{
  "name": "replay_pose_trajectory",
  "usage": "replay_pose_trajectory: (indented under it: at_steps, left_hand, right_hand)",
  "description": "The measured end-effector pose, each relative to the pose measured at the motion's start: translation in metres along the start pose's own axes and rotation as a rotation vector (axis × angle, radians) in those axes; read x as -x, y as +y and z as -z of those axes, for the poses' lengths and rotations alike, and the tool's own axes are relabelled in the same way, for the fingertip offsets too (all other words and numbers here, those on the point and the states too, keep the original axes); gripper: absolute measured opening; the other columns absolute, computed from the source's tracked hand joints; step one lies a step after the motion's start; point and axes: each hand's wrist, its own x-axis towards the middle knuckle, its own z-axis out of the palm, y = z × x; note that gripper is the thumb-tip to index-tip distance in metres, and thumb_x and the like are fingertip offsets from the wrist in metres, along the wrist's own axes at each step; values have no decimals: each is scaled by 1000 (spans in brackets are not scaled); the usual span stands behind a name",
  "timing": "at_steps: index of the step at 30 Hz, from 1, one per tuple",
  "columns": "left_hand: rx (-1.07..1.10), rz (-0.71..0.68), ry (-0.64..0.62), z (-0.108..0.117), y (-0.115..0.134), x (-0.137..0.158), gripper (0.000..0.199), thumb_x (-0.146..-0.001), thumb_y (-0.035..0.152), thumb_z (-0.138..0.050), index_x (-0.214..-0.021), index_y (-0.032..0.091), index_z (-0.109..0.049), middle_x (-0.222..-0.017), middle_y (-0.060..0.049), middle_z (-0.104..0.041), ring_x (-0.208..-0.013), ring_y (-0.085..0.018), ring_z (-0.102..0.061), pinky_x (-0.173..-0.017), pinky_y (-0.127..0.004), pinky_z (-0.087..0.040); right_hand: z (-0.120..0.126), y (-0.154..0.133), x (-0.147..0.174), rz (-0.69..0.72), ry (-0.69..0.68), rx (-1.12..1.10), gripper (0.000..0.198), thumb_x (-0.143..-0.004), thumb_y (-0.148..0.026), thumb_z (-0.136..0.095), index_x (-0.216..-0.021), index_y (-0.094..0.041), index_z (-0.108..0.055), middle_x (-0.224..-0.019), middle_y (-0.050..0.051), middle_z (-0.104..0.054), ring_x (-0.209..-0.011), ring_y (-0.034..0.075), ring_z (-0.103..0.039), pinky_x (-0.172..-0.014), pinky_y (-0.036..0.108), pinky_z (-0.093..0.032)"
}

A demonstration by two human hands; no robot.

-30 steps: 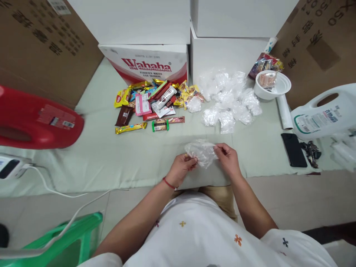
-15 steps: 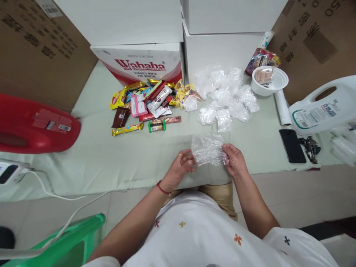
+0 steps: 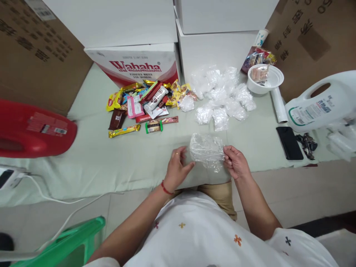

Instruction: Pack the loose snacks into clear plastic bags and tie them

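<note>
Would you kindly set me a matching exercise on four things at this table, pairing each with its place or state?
1. Crinkled clear plastic
2. Left hand
3. Black phone
4. White tub

A. Beside the keys
B. Thumb and fingers apart
C. Containing a small packet
D. Held by the right hand

Right pairs: 1-D, 2-B, 3-A, 4-C.

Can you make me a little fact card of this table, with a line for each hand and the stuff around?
Left hand: open beside crumpled clear plastic piece; touching unclear
Right hand: pinching that piece's right edge
Beyond hands: heap of crumpled clear plastic bundles; pile of colourful wrapped snacks
Back: white cardboard box with red lettering
Far left: red plastic bottle
Far right: black rectangular phone
Cover: pale green cloth
</note>
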Motion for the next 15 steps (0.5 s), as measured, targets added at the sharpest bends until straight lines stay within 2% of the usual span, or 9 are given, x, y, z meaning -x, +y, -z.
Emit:
replay_pose_trajectory:
  at_steps: [2,3,4,5,7,9,11,13,15]
  left_hand:
    - [-187,-228,223,-2,-5,11,43,-72,32,-82,-111,21,-68,-111,-10,-65,-94,-24,-59,-83,-37,-50]
    - [-259,-353,283,-5,-6,17,44,-73,32,-82,-113,21,-67,-117,-12,-63,-102,-26,-59,-91,-41,-50]
    - [-309,-468,284,-9,-8,23,43,-74,32,-82,-113,22,-66,-119,-13,-63,-107,-28,-58,-96,-45,-48]
    - [-344,-560,234,-14,-8,29,42,-75,34,-82,-111,24,-66,-117,-13,-64,-110,-30,-59,-100,-47,-45]
    - [-392,-646,79,-26,-7,34,43,-72,42,-87,-107,27,-69,-112,-13,-67,-111,-32,-59,-105,-50,-41]
    - [-424,-605,-36,-39,-3,30,40,-72,48,-86,-104,28,-72,-109,-13,-70,-111,-33,-60,-107,-51,-38]
    - [-397,-519,-80,-47,2,21,25,-83,48,-77,-96,27,-74,-98,-12,-71,-102,-31,-61,-101,-48,-39]
    - [-292,-429,-58,-50,6,10,19,-93,42,-65,-88,25,-73,-85,-9,-68,-87,-26,-60,-90,-41,-42]
    - [-151,-327,18,-49,9,3,23,-96,41,-60,-83,25,-70,-79,-6,-65,-77,-22,-55,-81,-35,-41]
  right_hand:
    - [1,0,1,3,23,-17,53,-52,-45,-98,-76,-19,-60,-52,-10,-50,-39,1,-29,-35,12,-19]
    - [-1,1,2,6,28,-24,53,-51,-45,-99,-76,-19,-59,-52,-10,-50,-39,1,-29,-35,12,-19]
    - [-3,2,3,11,29,-28,54,-51,-45,-99,-76,-19,-59,-52,-10,-51,-39,1,-29,-35,13,-18]
    - [-5,4,4,20,24,-29,54,-51,-46,-98,-76,-19,-58,-52,-9,-51,-39,1,-29,-35,13,-18]
    - [-12,7,6,40,3,-18,53,-55,-48,-96,-76,-20,-57,-53,-9,-52,-39,1,-29,-35,14,-18]
    - [-18,10,8,60,-22,2,50,-60,-50,-94,-77,-20,-57,-54,-9,-52,-39,1,-30,-35,14,-19]
    - [-20,11,8,90,-43,21,49,-64,-53,-91,-77,-20,-57,-57,-8,-52,-41,2,-32,-36,15,-20]
    - [-17,9,9,150,-30,34,48,-67,-56,-89,-79,-20,-58,-65,-6,-56,-44,2,-36,-37,15,-22]
    - [-11,8,9,211,16,63,47,-70,-59,-85,-86,-21,-61,-81,-3,-62,-49,3,-42,-38,16,-26]
